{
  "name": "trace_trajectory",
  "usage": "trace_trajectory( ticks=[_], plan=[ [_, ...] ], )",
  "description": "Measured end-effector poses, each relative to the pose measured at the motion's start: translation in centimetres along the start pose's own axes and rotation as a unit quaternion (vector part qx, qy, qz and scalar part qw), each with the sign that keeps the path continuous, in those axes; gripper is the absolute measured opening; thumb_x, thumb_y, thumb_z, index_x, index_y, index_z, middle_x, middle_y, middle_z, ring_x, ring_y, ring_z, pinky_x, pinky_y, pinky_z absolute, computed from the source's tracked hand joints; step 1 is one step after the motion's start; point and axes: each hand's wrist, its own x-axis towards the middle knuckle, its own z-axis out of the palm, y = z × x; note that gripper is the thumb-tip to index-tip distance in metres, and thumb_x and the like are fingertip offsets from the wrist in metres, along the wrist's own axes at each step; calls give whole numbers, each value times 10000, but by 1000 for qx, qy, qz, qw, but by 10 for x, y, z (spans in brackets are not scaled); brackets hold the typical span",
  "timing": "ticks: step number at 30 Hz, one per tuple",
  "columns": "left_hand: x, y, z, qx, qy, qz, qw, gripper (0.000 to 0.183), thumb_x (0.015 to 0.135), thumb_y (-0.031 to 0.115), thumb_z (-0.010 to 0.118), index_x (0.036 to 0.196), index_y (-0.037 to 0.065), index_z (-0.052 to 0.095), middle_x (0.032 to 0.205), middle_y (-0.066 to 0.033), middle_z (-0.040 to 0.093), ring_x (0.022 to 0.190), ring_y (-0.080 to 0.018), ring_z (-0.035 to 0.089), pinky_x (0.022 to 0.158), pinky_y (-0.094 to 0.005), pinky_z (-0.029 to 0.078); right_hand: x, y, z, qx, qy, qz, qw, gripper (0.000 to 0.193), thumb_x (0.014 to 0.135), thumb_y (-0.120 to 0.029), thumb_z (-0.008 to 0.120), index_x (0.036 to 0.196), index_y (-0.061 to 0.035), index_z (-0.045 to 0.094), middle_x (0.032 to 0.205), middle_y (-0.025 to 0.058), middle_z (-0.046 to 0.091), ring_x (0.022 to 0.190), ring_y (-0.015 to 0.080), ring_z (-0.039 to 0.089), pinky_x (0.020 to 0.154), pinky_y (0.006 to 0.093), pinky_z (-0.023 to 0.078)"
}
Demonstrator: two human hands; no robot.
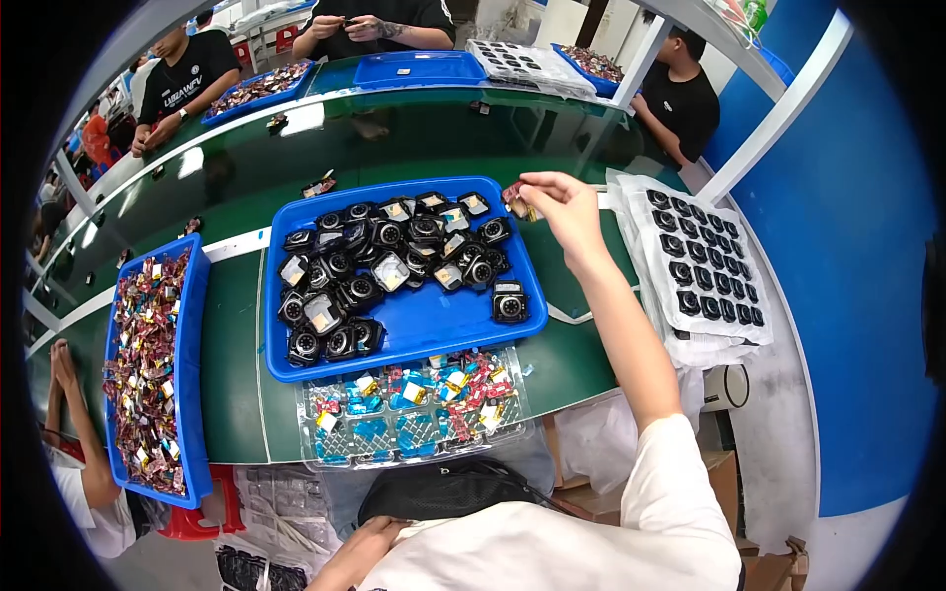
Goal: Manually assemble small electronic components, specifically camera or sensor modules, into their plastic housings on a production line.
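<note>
My right hand (564, 209) is raised past the far right corner of a blue tray (424, 340). Its thumb and fingers pinch a small red circuit board (514, 200) with a yellowish part hanging from it. Many black watch-like housings (392, 271) with round or square faces lie heaped in the tray, and a single housing (509, 302) sits apart at its right side. My left hand (367, 550) rests low at my lap beside a black mesh bag (448, 490). Its fingers look loosely extended, with nothing visible in them.
A clear compartment tray (320, 448) holds red, blue and yellow small parts in front. To the left, a blue bin (197, 325) is full of red boards. White trays (670, 295) of black housings are stacked right. Beyond runs a green conveyor (394, 133); co-workers sit across and at left.
</note>
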Motion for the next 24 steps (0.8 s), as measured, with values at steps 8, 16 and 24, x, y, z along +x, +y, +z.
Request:
trace_trajectory(
  ticks=[8,16,24],
  plan=[
    [0,-29,3,-46,-23,1,999,482,872,236,558,1318,74,476,1251,-174,542,1205,-332,499,991,-377,415,118,74,25,-68,121,129,982,170,771,-72,699,930,-12,698,878,74,684,775,154,657,649,272,545],
    [-2,16,2,-182,-24,17,983,510,965,324,482,1357,8,403,1341,-261,458,1258,-380,444,1053,-416,346,138,102,37,-274,94,147,946,186,702,-175,754,854,-68,754,841,82,715,766,160,664,753,285,502],
    [17,-2,11,-112,-66,27,991,722,918,504,498,1327,-84,399,1350,-306,418,1291,-399,387,1080,-420,303,136,80,12,-263,61,79,960,221,795,-209,666,968,-83,719,828,5,667,730,83,594,597,260,468]
  ],
)
